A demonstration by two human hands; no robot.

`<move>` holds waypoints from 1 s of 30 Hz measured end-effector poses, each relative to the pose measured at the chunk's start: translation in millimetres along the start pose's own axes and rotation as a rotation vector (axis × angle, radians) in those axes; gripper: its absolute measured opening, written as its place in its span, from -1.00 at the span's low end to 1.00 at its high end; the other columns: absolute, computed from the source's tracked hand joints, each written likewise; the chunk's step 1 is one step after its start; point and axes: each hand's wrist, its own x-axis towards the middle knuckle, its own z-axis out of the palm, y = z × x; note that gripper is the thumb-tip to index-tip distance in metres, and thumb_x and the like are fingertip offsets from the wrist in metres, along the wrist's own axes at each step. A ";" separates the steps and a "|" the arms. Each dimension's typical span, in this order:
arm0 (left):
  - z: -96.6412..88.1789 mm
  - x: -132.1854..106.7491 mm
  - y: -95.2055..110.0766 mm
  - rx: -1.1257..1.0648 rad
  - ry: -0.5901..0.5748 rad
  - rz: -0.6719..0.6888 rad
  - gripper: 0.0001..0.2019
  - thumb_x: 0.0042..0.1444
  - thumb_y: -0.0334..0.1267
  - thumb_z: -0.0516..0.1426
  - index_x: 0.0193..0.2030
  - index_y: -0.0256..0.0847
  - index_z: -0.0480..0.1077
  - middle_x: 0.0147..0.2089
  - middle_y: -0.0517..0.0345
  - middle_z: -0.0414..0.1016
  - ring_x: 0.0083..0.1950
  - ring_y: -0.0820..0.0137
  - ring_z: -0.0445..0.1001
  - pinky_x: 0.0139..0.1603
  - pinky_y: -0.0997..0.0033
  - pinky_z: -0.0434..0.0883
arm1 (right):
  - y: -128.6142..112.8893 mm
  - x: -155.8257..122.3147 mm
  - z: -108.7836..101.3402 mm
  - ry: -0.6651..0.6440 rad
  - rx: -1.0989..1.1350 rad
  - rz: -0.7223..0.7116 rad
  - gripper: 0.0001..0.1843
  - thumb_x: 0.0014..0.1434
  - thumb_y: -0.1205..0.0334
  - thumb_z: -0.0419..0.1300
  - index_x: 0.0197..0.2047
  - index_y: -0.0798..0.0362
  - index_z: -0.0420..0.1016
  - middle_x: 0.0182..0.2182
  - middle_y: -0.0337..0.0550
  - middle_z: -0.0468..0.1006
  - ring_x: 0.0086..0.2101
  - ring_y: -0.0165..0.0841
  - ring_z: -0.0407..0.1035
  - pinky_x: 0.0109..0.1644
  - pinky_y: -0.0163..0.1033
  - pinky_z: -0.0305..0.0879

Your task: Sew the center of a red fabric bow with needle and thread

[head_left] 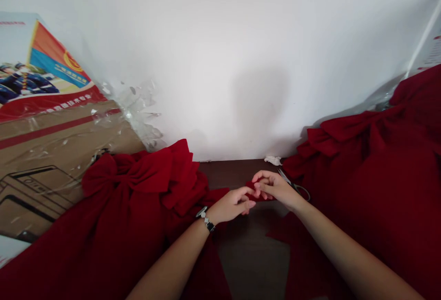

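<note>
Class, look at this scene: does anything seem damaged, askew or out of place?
Yes. At the left, the clear plastic wrap on the cardboard carton looks torn: its ragged, crumpled end sticks out loose against the white wall instead of lying snug.

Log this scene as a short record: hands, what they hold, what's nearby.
left hand: pinching a red scrap, watch on wrist
right hand: pinching the same scrap
nearest: scissors, on red cloth by the right hand
surface: dark table
rest: bowed red cloth at left, cardboard box in plastic, white wall
</note>
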 end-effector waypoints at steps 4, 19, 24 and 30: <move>-9.1 1.4 -1.6 0.049 0.173 -0.017 -0.58 0.23 0.00 -0.03 -0.46 -0.28 0.38 -0.57 0.28 0.19 -0.51 0.53 0.17 -0.43 0.49 0.15 | -8.9 -1.5 -15.6 0.137 0.034 -0.063 -0.55 -0.05 -0.04 0.38 -0.26 0.10 0.37 -0.58 -0.23 0.48 -0.66 -0.53 0.17 -0.62 -0.44 -0.03; 13.9 5.2 -7.6 -0.375 -0.047 0.041 -0.52 0.14 -0.04 0.15 0.13 -0.22 0.21 -0.35 0.18 0.41 -0.26 0.44 0.46 0.10 0.15 0.33 | -9.3 -5.9 5.0 -0.030 0.115 -0.021 -0.58 0.00 -0.04 0.37 -0.26 0.10 0.39 -0.55 -0.22 0.51 -0.67 -0.52 0.23 -0.63 -0.44 0.04; -1.1 7.7 -9.2 -0.327 0.308 -0.078 -0.58 0.11 0.12 0.08 -0.39 -0.27 0.33 -0.64 0.42 0.01 -0.63 0.61 0.03 -0.55 0.53 0.23 | -11.5 -3.2 -20.9 0.159 0.197 -0.083 -0.55 -0.09 0.00 0.44 -0.26 0.09 0.40 -0.59 -0.25 0.47 -0.69 -0.54 0.16 -0.65 -0.43 -0.02; -24.3 3.7 -7.8 -0.314 0.512 -0.075 -0.64 0.15 0.07 0.01 -0.45 -0.20 0.15 -0.62 0.44 -0.11 -0.61 0.61 -0.13 -0.62 0.59 -0.10 | -19.7 -8.1 -45.1 0.220 0.290 -0.135 -0.64 -0.05 0.09 0.43 -0.25 0.05 0.45 -0.56 -0.26 0.46 -0.66 -0.54 0.18 -0.60 -0.43 0.04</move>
